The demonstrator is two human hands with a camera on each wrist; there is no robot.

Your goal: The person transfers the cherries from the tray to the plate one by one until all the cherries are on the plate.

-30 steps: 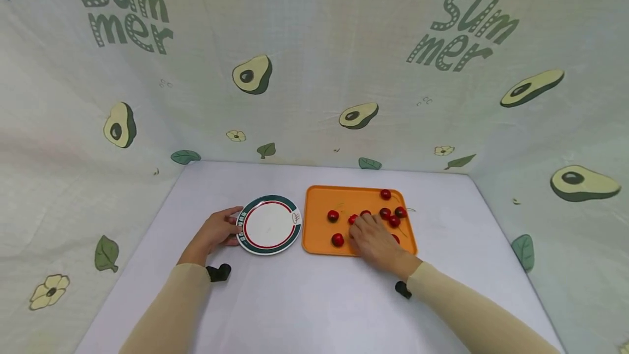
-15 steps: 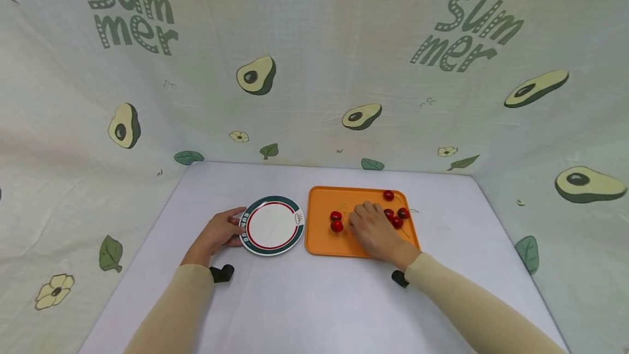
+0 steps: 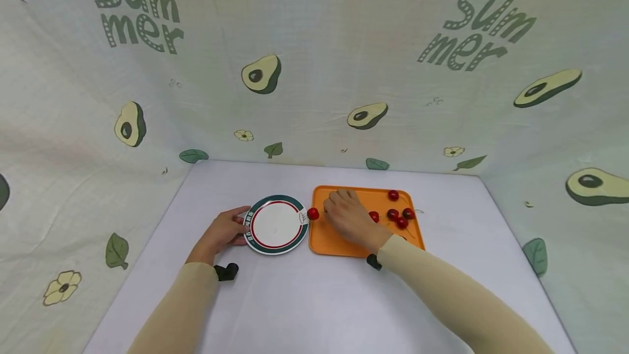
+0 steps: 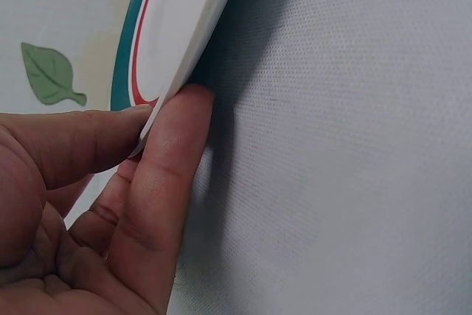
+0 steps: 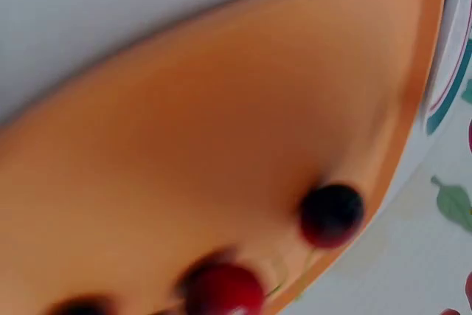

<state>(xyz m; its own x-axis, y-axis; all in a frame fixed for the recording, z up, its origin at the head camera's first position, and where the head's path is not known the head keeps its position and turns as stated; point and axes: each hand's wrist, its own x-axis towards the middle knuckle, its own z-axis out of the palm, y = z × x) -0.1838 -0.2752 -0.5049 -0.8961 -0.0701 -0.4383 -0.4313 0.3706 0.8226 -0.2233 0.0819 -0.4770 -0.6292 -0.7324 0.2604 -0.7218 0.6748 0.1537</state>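
Note:
My left hand (image 3: pixel 227 234) pinches the left rim of a white plate (image 3: pixel 275 225) with a green and red border. In the left wrist view, the plate's edge (image 4: pixel 177 71) runs between my thumb and finger. Over the left part of the orange tray (image 3: pixel 328 243), my right hand (image 3: pixel 350 217) is curled with its knuckles up, fingertips hidden. Just left of its fingers a red cherry (image 3: pixel 313 213) overlaps the gap between tray and plate, and it has travelled with the hand, though I cannot tell if its stem is pinched.
Several more cherries (image 3: pixel 402 223) lie at the tray's right side, some with thin stems. In the right wrist view a dark cherry (image 5: pixel 332 215) sits near the tray's edge. A cloth (image 3: pixel 304 70) printed with avocados hangs behind the white table (image 3: pixel 295 310).
My right hand has moved left across the tray toward the plate, and a cherry has moved left with it. My left hand keeps hold of the plate.

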